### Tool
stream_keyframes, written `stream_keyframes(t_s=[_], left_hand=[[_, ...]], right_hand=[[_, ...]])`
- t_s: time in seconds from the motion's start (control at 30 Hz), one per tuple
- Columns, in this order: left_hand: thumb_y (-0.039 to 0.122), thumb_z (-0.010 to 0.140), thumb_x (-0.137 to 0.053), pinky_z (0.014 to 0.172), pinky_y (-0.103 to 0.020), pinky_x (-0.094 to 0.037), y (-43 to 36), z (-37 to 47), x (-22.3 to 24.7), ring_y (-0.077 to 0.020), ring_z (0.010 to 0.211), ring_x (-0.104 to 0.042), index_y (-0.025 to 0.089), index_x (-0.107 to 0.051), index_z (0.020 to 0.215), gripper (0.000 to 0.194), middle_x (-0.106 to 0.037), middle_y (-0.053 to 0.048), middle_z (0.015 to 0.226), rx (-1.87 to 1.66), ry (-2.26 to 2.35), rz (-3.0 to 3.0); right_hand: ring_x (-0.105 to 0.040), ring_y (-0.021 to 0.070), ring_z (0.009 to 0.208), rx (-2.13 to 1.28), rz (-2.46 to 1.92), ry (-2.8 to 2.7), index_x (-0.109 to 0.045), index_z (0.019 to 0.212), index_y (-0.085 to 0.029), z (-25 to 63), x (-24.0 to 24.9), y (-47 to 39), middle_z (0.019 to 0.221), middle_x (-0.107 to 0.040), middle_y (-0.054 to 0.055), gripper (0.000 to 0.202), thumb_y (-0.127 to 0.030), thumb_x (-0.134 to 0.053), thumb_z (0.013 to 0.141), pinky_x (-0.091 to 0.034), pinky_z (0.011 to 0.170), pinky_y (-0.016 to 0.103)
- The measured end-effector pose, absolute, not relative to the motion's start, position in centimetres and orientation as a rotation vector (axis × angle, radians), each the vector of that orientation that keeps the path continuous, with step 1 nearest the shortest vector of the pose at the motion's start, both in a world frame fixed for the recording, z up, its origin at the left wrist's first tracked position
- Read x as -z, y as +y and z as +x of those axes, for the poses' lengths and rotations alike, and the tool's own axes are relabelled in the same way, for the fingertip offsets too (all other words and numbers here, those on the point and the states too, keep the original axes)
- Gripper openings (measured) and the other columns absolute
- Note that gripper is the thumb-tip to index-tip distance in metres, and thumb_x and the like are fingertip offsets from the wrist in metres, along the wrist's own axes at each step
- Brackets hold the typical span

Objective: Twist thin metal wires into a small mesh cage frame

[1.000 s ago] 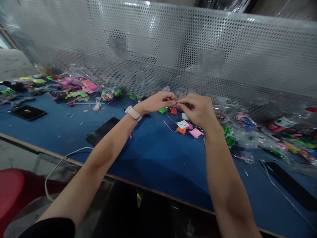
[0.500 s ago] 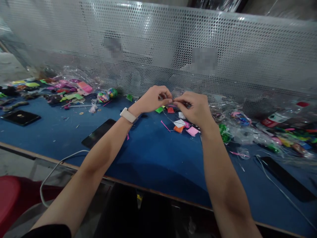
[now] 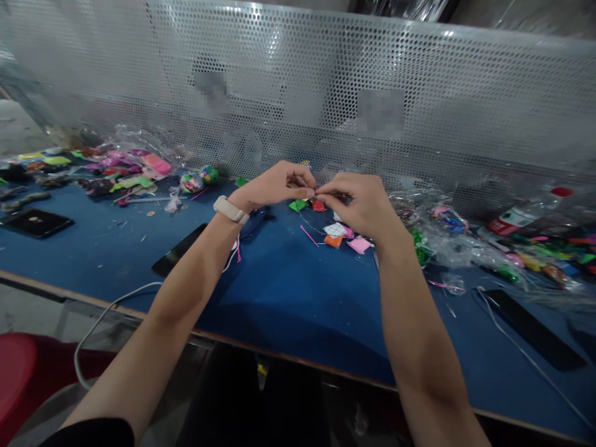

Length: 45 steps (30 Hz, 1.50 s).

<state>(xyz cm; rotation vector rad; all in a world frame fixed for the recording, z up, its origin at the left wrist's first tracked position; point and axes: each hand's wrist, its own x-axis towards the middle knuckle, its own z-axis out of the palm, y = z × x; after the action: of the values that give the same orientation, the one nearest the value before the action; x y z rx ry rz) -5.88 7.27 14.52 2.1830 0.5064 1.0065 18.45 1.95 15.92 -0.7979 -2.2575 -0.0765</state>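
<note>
Above the back middle of the blue table, my left hand (image 3: 279, 184) and my right hand (image 3: 361, 200) meet at the fingertips. Both are closed in a pinch. Whatever lies between the fingertips is too small to name. Just beneath them are a green packet (image 3: 298, 205) and a red packet (image 3: 318, 205). Nearer to me lie a white packet with a line pattern (image 3: 335, 231), an orange packet (image 3: 333, 241) and a pink packet (image 3: 360, 244). To their left rests a thin pink stick (image 3: 309, 236). My left wrist wears a pale band (image 3: 231, 210).
A perforated metal panel (image 3: 298, 93) stands behind the blue table (image 3: 298, 310). Black phones lie at left (image 3: 37, 222), beside my left forearm (image 3: 179, 251) and at right (image 3: 535, 329), with white cables. Colourful packets and clear plastic (image 3: 465, 248) crowd both sides, near a bottle (image 3: 526, 211).
Both hands have shifted slightly left in the view, still pinched together. My left wrist has moved left, and a bit of white cord now shows beside it.
</note>
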Motion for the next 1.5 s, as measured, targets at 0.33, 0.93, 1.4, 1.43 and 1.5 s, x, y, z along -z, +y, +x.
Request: stream_keyframes(t_s=[0.33,0.93,1.4,1.43,1.5], left_hand=[[0.040,0.091,-0.089,0.080,-0.033,-0.062,6.3,-4.2,-14.8,-0.0181,0.086,-0.077,0.020,-0.068,0.116,0.038,-0.080,-0.007,0.099,-1.337,0.651,2.173],[0.027,0.092,-0.085,0.086,-0.037,-0.064,5.7,-3.7,-14.7,-0.0214,0.089,-0.082,0.018,-0.075,0.121,0.032,-0.083,-0.007,0.093,-1.400,0.761,2.120],[0.038,0.098,-0.083,0.087,-0.037,-0.062,5.4,-3.9,-14.9,-0.0229,0.095,-0.082,0.019,-0.078,0.124,0.033,-0.085,-0.008,0.099,-1.326,0.703,2.241],[0.042,0.098,-0.084,0.085,-0.036,-0.063,5.6,-3.9,-14.7,-0.0228,0.095,-0.082,0.018,-0.077,0.125,0.037,-0.085,-0.009,0.100,-1.305,0.656,2.211],[0.047,0.097,-0.086,0.085,-0.035,-0.063,6.0,-4.0,-14.3,-0.0227,0.095,-0.082,0.017,-0.077,0.128,0.044,-0.086,-0.010,0.101,-1.251,0.581,2.137]], right_hand=[[-0.066,0.0213,0.074,0.027,-0.836,-2.052,-0.083,0.093,-0.027,18.8,-15.3,3.0,0.085,-0.077,0.003,0.009,-0.023,-0.076,0.097,-0.051,0.069,0.038],[-0.066,0.0210,0.073,-0.009,-0.843,-1.999,-0.083,0.091,-0.028,18.8,-15.2,3.2,0.085,-0.078,0.003,0.010,-0.024,-0.076,0.096,-0.052,0.067,0.038],[-0.063,0.0204,0.071,-0.010,-0.806,-2.052,-0.084,0.091,-0.028,19.3,-15.2,3.3,0.080,-0.074,0.002,0.010,-0.026,-0.076,0.097,-0.049,0.066,0.037],[-0.063,0.0203,0.070,-0.004,-0.796,-2.059,-0.084,0.092,-0.028,19.3,-15.3,3.2,0.079,-0.073,0.002,0.011,-0.026,-0.075,0.098,-0.049,0.066,0.038],[-0.063,0.0204,0.071,0.003,-0.770,-2.076,-0.084,0.092,-0.028,19.3,-15.4,3.1,0.079,-0.073,0.002,0.012,-0.026,-0.075,0.099,-0.049,0.068,0.038]])
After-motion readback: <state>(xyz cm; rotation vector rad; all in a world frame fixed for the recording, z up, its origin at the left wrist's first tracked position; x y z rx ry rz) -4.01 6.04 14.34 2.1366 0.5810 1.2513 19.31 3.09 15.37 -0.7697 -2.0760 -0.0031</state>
